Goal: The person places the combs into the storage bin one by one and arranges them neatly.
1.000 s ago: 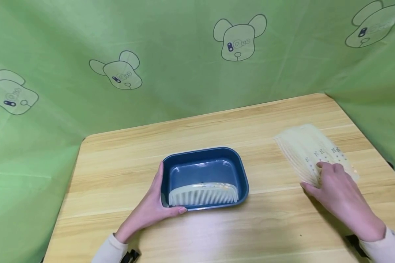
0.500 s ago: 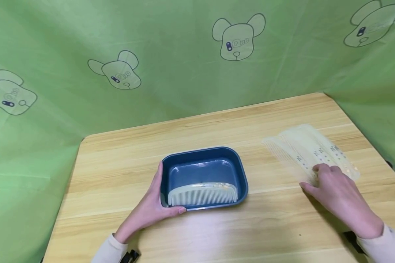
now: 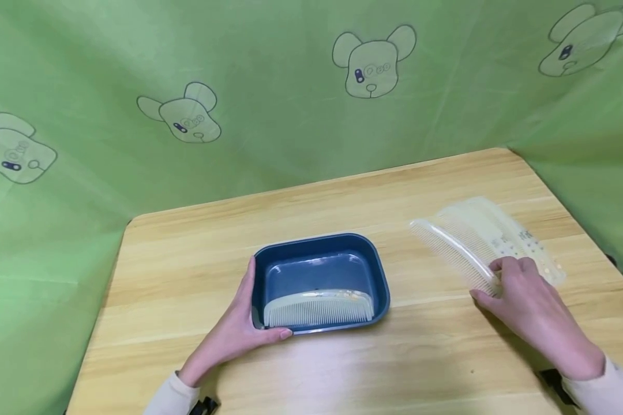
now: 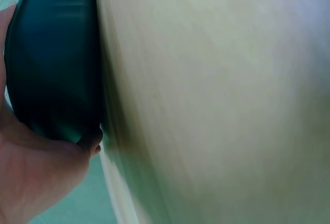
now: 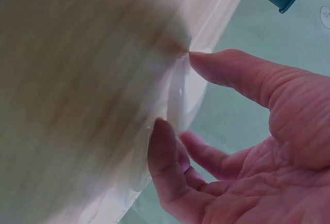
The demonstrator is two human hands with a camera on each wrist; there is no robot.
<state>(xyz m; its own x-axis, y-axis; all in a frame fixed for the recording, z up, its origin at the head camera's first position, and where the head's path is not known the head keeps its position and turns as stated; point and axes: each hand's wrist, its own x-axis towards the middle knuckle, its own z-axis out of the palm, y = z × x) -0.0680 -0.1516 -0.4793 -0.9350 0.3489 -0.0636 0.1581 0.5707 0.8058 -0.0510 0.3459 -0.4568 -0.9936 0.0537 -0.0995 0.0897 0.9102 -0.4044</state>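
Observation:
A blue plastic box (image 3: 318, 271) stands on the table with one pale comb (image 3: 319, 308) lying in it along the near wall. My left hand (image 3: 236, 323) holds the box's near left corner, thumb along the front wall and fingers along the left side. To the right, several similar combs (image 3: 490, 227) with small printed marks lie overlapping. My right hand (image 3: 535, 317) pinches the near end of the leftmost comb (image 3: 454, 248) between thumb and fingers. That comb is tilted, its shiny spine turned upward. In the right wrist view the pinched comb (image 5: 177, 92) shows between thumb and fingertips.
The wooden table (image 3: 202, 253) runs back to a green cloth backdrop (image 3: 270, 115) with bear-head drawings. More green cloth hangs at both sides. Black straps (image 3: 205, 405) sit at the wrists. Bare wood lies between the box and the combs.
The leftmost comb has slid left, away from the other combs, and tipped up so its spine faces upward. My right hand has barely shifted. The left hand and box stay put.

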